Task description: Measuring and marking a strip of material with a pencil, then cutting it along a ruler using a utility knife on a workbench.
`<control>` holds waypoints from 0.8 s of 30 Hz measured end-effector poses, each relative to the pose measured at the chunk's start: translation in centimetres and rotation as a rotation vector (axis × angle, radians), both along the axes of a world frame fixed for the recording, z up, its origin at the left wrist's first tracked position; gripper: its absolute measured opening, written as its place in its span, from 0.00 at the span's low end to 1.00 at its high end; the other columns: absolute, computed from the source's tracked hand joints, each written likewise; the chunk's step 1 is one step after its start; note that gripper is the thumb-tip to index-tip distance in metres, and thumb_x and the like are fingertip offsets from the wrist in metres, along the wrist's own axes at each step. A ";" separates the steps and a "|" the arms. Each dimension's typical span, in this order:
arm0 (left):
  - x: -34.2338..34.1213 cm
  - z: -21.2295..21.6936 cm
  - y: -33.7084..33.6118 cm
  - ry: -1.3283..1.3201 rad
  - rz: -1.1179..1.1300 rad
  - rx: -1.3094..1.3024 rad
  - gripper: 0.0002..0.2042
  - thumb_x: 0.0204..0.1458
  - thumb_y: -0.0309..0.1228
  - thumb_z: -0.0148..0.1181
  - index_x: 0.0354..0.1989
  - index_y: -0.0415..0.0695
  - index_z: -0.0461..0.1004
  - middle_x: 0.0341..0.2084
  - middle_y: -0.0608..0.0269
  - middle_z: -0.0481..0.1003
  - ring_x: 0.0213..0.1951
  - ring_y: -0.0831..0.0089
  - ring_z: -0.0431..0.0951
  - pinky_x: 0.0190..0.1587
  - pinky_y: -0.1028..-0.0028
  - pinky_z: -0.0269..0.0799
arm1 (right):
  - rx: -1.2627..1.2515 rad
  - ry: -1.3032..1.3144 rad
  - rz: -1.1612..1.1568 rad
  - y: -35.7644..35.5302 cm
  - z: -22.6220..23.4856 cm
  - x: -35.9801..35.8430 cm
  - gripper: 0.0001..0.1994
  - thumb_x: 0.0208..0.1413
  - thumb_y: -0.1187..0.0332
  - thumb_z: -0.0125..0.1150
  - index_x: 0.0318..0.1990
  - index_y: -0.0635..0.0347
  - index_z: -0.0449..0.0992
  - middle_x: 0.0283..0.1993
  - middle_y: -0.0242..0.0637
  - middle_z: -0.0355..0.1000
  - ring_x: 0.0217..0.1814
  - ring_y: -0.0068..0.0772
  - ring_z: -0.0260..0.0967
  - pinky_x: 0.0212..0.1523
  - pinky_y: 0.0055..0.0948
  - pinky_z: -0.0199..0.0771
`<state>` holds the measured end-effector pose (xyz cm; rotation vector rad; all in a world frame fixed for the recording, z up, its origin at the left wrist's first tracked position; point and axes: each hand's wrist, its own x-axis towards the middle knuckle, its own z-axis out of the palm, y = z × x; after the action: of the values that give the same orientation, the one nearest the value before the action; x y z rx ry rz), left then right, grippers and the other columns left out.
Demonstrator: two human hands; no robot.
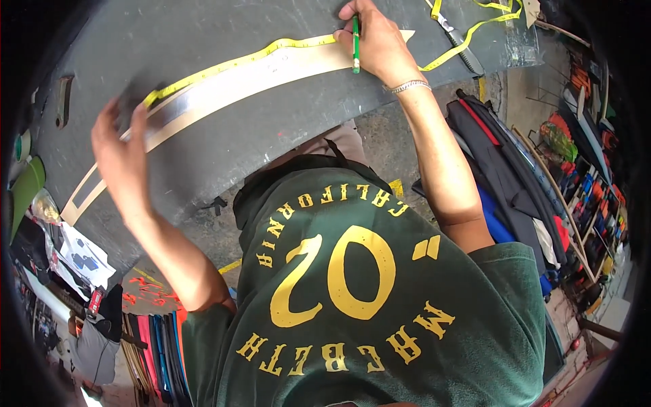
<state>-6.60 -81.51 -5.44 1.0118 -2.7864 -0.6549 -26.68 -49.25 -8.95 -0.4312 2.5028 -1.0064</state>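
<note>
A long pale curved strip, like a pattern template with cut-out slots, lies across the dark table. Along its far edge runs a yellow tape measure. My right hand is closed around a green pencil, its fingertips at the tape near the strip's right end. At the strip's left part my left hand hovers or rests, slightly blurred, fingers apart. Its thumb is close to the tape's end; whether it touches is unclear. The loose rest of the tape curls beyond my right hand.
A box cutter lies by the loose tape at the table's right end. A dark metal tool rests at the far left. Fabric rolls and piled dark cloth flank me. A person is at lower left.
</note>
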 end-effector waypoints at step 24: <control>-11.2 -6.9 13.4 1.035 -0.449 -0.358 0.13 0.56 0.31 0.56 0.47 0.42 0.79 0.28 0.56 0.81 0.34 0.64 0.84 0.40 0.69 0.76 | -0.065 0.036 -0.018 -3.1 -0.8 2.1 0.10 0.54 0.74 0.62 0.42 0.60 0.68 0.29 0.45 0.72 0.34 0.44 0.73 0.39 0.38 0.72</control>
<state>-17.82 -68.11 -12.39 -0.0765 -2.0339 -0.4773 -24.55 -52.36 -9.73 -0.4505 2.5153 -1.0986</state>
